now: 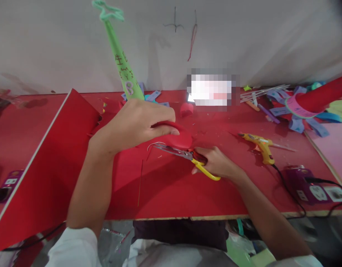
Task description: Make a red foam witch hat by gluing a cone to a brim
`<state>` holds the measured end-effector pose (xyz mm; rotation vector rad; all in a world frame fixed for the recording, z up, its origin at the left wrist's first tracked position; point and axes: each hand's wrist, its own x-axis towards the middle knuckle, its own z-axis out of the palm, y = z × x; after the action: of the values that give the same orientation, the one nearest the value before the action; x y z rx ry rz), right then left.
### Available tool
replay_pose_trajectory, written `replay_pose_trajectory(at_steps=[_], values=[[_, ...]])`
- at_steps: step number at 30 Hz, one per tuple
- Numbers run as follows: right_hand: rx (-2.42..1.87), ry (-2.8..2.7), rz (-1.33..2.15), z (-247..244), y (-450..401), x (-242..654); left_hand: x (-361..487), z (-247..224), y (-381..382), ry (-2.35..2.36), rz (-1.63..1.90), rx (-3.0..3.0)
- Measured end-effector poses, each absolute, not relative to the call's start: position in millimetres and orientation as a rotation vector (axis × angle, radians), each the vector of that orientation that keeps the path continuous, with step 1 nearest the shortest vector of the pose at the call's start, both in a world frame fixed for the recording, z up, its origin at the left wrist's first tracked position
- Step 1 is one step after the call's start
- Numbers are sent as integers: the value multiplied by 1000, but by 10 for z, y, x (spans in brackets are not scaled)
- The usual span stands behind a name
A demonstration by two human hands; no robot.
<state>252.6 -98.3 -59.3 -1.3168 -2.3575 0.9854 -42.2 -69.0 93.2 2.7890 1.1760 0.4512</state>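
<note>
Our left hand [144, 120] pinches the red piece [180, 139] jutting rightward from it; our right hand [216, 162] holds scissors [188, 154] nearer us.

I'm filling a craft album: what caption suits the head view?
Left hand gripping a rounded red piece, right hand holding yellow-handled scissors beside it, glue gun lying nearby.

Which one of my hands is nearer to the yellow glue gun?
Right. Your right hand, on the scissors, is left of the glue gun, with a gap between; your left hand, holding the red piece, is farther left.
</note>
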Motion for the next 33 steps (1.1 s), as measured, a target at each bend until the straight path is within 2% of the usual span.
replay_pose_trajectory(at_steps=[8, 13, 18, 24, 28, 33], values=[[-1331, -2444, 960, -600, -982, 2497, -441, 894, -654, 1249, 535, 2780], [-1315, -2372, 1084, -630, -978, 2493, -521, 860, -583, 1417, 877, 2663], [-1075, -2193, 1312, -668, -1005, 2544, -607, 843, -494, 1564, 1115, 2552], [-928, -2028, 1501, -692, -1064, 2551, -549, 818, -447, 1413, 1299, 2564], [-982, -2065, 1521, -642, -1047, 2517, -481, 746, -380, 1197, 1531, 2412], [-1022, -2075, 1468, -647, -1021, 2488, -490, 642, -273, 1184, 1579, 2164]])
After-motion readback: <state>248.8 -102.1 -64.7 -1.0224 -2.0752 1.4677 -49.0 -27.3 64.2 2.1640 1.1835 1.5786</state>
